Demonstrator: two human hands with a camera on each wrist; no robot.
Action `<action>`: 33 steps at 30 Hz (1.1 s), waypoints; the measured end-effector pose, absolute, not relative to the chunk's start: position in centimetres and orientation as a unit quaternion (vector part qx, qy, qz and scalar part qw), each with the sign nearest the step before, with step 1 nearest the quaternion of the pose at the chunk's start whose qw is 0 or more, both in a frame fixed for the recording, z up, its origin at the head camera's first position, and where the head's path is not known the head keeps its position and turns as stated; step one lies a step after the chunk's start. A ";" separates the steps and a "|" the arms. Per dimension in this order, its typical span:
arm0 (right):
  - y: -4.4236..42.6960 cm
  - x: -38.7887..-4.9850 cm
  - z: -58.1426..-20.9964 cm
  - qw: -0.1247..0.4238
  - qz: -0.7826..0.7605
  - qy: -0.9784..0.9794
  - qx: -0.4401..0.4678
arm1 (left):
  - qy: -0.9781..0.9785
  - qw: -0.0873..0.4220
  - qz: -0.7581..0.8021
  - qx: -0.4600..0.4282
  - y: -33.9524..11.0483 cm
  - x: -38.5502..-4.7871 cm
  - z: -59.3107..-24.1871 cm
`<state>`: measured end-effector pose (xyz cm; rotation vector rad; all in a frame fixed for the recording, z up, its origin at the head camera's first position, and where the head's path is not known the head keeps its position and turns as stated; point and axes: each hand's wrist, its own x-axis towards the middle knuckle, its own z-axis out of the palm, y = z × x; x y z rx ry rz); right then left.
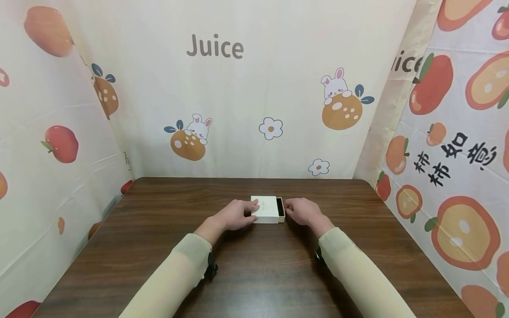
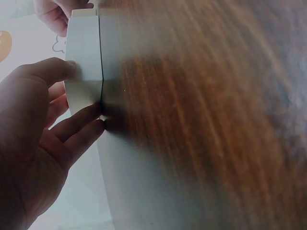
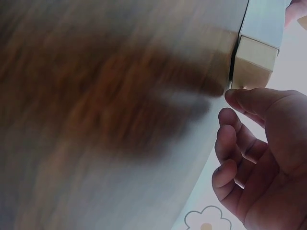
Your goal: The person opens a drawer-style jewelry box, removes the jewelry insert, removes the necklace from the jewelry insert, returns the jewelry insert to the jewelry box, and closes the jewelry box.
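Gripping the left end of a small white box [image 1: 264, 207], the left hand [image 1: 235, 215] has its thumb [image 2: 60, 71] bent against the near side and its forefinger over the top, the gap between them filled by the box, while other fingertips [image 2: 98, 125] reach down to the table beside that end. The box lies flat on a dark brown wooden table [image 1: 258, 274], toward its far edge and between the two hands. Its drawer [image 1: 281, 216] sticks a little way out of the right end, showing a dark inside. Right at that drawer's end is the right hand [image 1: 303, 211], its fingers curled loosely with small gaps between them and the thumb tip close to the drawer; whether it pinches or touches anything there I cannot tell. Both arms wear pale sleeves [image 1: 169, 274], with something black under each wrist [image 1: 210, 268]. Behind the table hangs a cream curtain [image 1: 238, 92] printed with rabbits, oranges, flowers and the word "Juice".
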<state>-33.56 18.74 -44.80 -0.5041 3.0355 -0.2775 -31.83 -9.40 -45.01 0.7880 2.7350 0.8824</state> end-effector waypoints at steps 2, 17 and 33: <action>18.8 -33.5 -44.8 0.025 -0.090 0.982 -0.164 | 0.915 0.082 0.296 0.262 -9.4 -31.8 -45.0; 19.2 -33.5 -44.7 0.023 -0.093 0.983 -0.159 | 0.914 0.083 0.301 0.260 -9.5 -31.7 -44.9; 19.7 -33.6 -44.8 0.026 -0.086 0.984 -0.155 | 0.915 0.080 0.299 0.258 -9.4 -31.6 -44.9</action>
